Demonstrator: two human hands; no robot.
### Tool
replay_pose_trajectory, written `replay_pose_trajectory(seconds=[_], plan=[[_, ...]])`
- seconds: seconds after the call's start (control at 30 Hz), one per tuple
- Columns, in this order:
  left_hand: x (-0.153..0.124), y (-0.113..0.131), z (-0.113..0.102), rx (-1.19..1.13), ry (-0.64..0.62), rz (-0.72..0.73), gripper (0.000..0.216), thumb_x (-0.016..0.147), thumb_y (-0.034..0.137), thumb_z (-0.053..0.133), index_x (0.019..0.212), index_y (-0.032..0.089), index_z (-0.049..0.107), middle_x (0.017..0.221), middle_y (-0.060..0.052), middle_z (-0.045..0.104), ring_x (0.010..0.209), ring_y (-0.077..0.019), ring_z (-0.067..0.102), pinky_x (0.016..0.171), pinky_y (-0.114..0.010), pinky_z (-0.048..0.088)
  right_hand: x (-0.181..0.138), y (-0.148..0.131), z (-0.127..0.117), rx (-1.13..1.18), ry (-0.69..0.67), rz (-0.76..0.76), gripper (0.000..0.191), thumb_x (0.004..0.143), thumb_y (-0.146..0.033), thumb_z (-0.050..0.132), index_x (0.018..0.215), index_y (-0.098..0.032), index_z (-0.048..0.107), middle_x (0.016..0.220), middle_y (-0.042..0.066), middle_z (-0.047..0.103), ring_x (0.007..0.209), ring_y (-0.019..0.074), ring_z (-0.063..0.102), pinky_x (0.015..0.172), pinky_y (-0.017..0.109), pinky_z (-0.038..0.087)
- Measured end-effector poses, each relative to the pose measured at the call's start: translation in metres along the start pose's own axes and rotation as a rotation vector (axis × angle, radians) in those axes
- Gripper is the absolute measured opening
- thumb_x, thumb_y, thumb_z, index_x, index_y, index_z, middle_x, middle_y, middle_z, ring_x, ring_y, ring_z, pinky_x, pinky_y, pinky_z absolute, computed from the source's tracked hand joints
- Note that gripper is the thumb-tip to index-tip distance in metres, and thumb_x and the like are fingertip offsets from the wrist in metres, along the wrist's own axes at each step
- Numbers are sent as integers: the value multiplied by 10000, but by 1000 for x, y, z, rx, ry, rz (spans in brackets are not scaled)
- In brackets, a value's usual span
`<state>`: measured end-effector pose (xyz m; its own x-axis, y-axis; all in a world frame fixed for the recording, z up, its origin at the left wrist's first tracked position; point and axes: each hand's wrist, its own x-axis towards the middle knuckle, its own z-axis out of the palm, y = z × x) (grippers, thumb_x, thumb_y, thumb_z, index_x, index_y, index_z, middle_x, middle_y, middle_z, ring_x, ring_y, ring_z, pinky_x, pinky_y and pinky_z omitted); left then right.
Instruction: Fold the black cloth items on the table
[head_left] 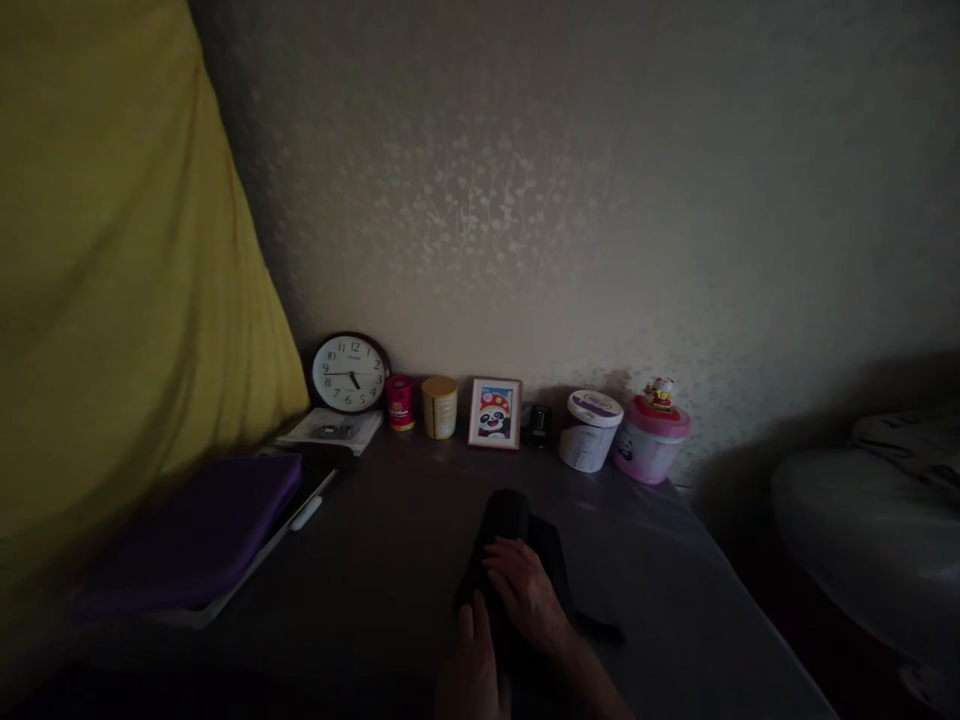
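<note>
A dark rolled thing [507, 508], black and fabric-like with loose flaps at its sides, lies on the dark table [375, 560] in front of me. Its exact kind is lost in the dim light. My right hand [529, 595] is laid across it, the fingers curved over its top and the thumb near them. Lower down, my left hand [472, 660] grips its near left side, two fingers pointing forward along it; the rest of that hand is in shadow. A dark strap-like end [604, 630] sticks out to the right.
Along the wall stand a clock [349, 373], a red can [401, 404], a yellow can [439, 408], a framed panda picture [495, 413], a white tub [589, 435] and a pink tub [649, 445]. A purple case [202, 525] and a white pen [306, 513] lie left.
</note>
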<state>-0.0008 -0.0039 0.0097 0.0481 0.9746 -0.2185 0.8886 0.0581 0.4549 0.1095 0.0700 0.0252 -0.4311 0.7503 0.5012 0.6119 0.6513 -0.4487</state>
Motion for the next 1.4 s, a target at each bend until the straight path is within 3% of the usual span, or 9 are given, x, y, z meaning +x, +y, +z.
replay_pose_trajectory(seconds=[0.13,0.37,0.47,0.53,0.7,0.9,1.03,1.17,1.4], plan=[[-1,3,-2,12,-38,-48,723,707,46,419,1366,49,123,1439,-188,172,1190,-204,426,917,-246,354,19,28,10,-75,-30,58,269,885,-251,388,1010,-235,625,1088,38,638,1148,191,471,1006,445,281],[-2,4,-5,36,-40,-69,736,699,57,428,1371,75,129,1446,-158,169,1238,-211,367,948,-257,332,57,72,13,-237,9,192,304,883,-226,357,1078,-227,589,1188,51,582,1183,190,441,1000,437,281],[-1,2,-3,17,-58,-82,738,703,61,419,1373,79,110,1449,-156,157,1239,-211,367,940,-265,343,56,60,7,-283,125,268,313,874,-232,381,1126,-177,559,1228,100,544,1185,215,438,994,429,293],[0,1,-2,22,-65,-79,739,701,57,419,1372,69,109,1445,-164,165,1232,-217,376,934,-270,350,46,40,3,-226,135,203,293,876,-253,393,1087,-170,579,1171,97,584,1169,206,452,997,403,295],[0,-1,2,35,0,-37,729,687,45,432,1363,53,160,1435,-175,198,1225,-219,385,940,-261,344,26,4,8,-74,-157,-9,272,888,-236,369,895,-263,640,933,-12,681,1121,156,486,1022,405,237],[-4,-2,1,26,13,-16,703,710,32,390,1365,49,136,1432,-203,177,1216,-226,400,924,-273,371,46,51,14,-223,92,282,302,845,-203,385,1060,-198,598,1214,77,555,1171,209,445,996,432,287],[-5,-4,-1,24,-11,15,682,740,62,384,1365,35,113,1430,-207,174,1239,-220,370,969,-273,337,24,84,-9,-172,266,579,350,804,-229,385,1071,-125,586,1092,134,614,1034,215,551,889,348,411],[-7,-3,-5,59,-18,38,643,782,89,355,1361,15,86,1430,-221,153,1272,-209,315,998,-268,310,-16,89,-34,-74,226,785,375,802,-307,363,1025,-132,608,1017,115,652,929,216,601,797,305,444],[-6,-8,-7,34,-10,72,652,792,153,372,1363,6,94,1428,-232,156,1288,-213,282,1024,-269,277,-37,74,-34,-95,109,796,375,788,-335,388,992,-137,633,983,109,668,916,229,609,782,300,430]])
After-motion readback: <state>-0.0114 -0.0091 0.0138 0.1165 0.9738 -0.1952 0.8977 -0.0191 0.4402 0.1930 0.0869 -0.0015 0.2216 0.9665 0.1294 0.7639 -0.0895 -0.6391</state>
